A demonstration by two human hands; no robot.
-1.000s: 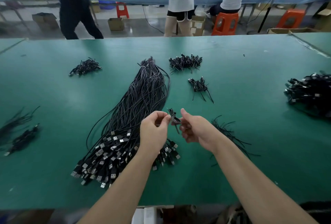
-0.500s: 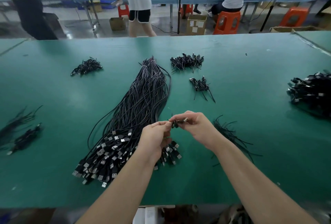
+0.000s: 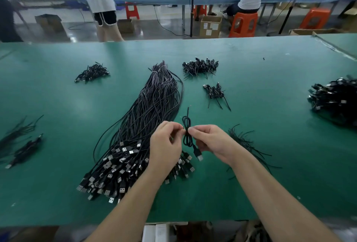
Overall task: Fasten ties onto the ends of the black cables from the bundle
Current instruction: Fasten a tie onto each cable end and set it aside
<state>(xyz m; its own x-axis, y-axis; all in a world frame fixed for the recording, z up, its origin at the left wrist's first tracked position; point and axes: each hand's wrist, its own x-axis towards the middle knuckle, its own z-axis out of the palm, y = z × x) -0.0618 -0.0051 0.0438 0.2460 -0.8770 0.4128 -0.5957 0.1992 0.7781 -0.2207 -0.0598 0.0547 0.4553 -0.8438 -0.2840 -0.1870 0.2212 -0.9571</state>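
A big bundle of black cables [image 3: 146, 125] with silver USB plugs lies across the green table [image 3: 270, 91], plugs fanned out toward me. Above its near right side I hold a small coiled black cable [image 3: 187, 134] upright, its plug hanging down. My left hand [image 3: 166, 145] and my right hand [image 3: 210, 141] pinch the coil at its waist from either side. A thin tie end sticks up above the coil. Loose black ties [image 3: 245, 143] lie on the table just right of my right hand.
Small piles of coiled cables sit at the far left [image 3: 92, 72], far middle [image 3: 200, 66] and middle right [image 3: 215, 92]. A larger heap [image 3: 336, 96] lies at the right edge, more pieces [image 3: 21, 145] at the left edge. People and orange stools are beyond the table.
The coiled cable has turned upright between my fingertips, with its plug now hanging down and the tie end pointing up. A person behind the table has walked to the left.
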